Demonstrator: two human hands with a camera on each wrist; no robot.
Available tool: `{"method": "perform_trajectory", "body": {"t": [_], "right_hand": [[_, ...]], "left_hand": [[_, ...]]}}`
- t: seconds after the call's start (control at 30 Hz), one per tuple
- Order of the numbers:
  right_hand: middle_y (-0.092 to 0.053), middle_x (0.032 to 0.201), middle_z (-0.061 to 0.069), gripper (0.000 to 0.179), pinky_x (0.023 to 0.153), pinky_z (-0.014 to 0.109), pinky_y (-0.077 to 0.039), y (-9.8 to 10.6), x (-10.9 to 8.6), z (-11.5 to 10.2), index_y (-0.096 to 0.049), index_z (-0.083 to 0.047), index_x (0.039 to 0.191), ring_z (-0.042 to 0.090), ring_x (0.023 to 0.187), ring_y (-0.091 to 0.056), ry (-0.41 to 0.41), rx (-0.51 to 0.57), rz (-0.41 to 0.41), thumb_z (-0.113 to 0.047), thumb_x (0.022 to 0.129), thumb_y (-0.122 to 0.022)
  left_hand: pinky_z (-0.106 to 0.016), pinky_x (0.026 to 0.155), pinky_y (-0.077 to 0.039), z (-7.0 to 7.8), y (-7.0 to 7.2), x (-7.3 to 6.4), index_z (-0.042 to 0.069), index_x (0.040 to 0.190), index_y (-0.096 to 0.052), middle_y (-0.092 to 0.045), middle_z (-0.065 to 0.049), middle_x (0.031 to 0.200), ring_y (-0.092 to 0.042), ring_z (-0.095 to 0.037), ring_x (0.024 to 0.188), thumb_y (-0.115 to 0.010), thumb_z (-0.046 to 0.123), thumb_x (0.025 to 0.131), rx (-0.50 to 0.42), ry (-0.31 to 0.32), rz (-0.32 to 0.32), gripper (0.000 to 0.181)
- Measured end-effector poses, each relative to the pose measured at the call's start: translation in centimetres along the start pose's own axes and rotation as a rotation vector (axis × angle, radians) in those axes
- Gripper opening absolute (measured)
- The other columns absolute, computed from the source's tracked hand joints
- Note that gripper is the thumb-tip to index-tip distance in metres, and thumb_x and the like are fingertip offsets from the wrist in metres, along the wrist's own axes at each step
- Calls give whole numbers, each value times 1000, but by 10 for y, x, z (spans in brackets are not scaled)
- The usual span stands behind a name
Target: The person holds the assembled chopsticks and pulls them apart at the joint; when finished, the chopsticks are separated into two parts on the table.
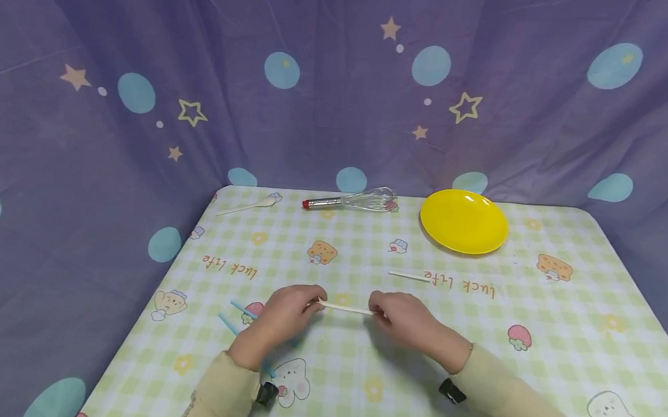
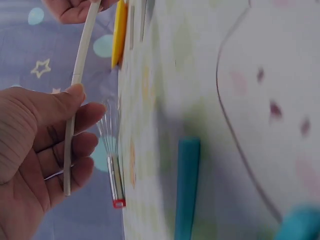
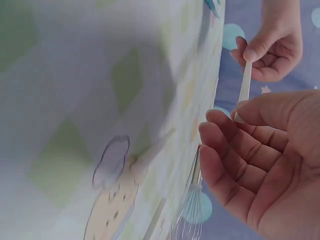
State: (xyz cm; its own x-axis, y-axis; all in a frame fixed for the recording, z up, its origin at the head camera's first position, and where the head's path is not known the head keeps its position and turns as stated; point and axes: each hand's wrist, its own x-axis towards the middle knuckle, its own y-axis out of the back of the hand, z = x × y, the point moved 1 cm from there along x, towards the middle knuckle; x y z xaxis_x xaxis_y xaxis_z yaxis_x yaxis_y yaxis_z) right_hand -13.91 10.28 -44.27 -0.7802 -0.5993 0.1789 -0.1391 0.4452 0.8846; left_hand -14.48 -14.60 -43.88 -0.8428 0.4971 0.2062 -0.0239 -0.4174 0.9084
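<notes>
A thin white chopstick (image 1: 346,308) is stretched between my two hands, slightly above the table. My left hand (image 1: 287,313) pinches its left end between thumb and fingers. The left wrist view shows a fine seam across the chopstick (image 2: 84,47), just past that thumb, and its end lying along the curled fingers. At the other end, my right hand (image 1: 404,319) pinches it with thumb and forefinger (image 3: 252,112). Beyond the hands lies another short white stick (image 1: 408,276). Blue sticks (image 1: 244,309) lie beneath and beside my left forearm, partly hidden by it.
Along the back of the checked tablecloth (image 1: 565,346) lie a white spoon (image 1: 249,206), a whisk (image 1: 348,201) with a red-tipped handle, and a yellow plate (image 1: 463,221) at the right. A purple curtain (image 1: 327,126) hangs behind the table.
</notes>
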Motion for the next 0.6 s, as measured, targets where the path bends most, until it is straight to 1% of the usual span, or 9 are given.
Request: {"method": "perform_trajectory", "body": {"t": [0.07, 0.13, 0.27, 0.33, 0.47, 0.6], "right_hand": [[-57, 71, -9, 13, 59, 25, -43, 5, -4, 3, -59, -13, 84, 5, 60, -47, -8, 3, 21, -3, 86, -68], [-54, 70, -10, 14, 58, 25, -40, 9, -8, 6, -59, -14, 83, 6, 59, -44, -37, 8, 38, -5, 86, -69], [-52, 70, -13, 16, 59, 25, -39, 15, -14, 9, -59, -18, 82, 6, 62, -43, -106, 7, 67, -10, 86, -73], [-53, 71, -14, 17, 60, 25, -39, 17, -15, 9, -59, -19, 81, 6, 63, -44, -119, 4, 74, -11, 85, -74], [-58, 73, -13, 16, 61, 26, -43, 19, -17, 8, -62, -18, 81, 6, 65, -49, -96, 10, 80, -8, 84, -74], [-64, 78, -11, 12, 63, 27, -47, 17, -19, 8, -66, -17, 86, 4, 67, -55, -62, 35, 75, -7, 84, -74]], "left_hand": [[-34, 75, -50, 5, -2, 3, 19, 98, -71, -71, 6, 95, -64, -10, 82, -70, 19, 90, -3, -19, 5, 8], [-34, 76, -51, 11, -4, 6, 19, 98, -72, -71, 6, 98, -66, -10, 85, -69, 20, 91, -8, -34, 11, 8], [-32, 75, -50, 20, -11, 12, 19, 95, -72, -71, 8, 96, -64, -8, 83, -69, 19, 91, -49, -63, 23, 5], [-32, 74, -50, 25, -16, 15, 18, 96, -71, -70, 8, 95, -62, -8, 81, -68, 18, 92, -83, -74, 22, 5], [-30, 74, -49, 33, -27, 20, 16, 97, -71, -70, 7, 96, -61, -7, 81, -68, 17, 92, -126, -97, 18, 6], [-29, 74, -49, 42, -35, 24, 17, 97, -70, -70, 8, 98, -61, -6, 82, -67, 17, 92, -151, -123, 10, 5]]}}
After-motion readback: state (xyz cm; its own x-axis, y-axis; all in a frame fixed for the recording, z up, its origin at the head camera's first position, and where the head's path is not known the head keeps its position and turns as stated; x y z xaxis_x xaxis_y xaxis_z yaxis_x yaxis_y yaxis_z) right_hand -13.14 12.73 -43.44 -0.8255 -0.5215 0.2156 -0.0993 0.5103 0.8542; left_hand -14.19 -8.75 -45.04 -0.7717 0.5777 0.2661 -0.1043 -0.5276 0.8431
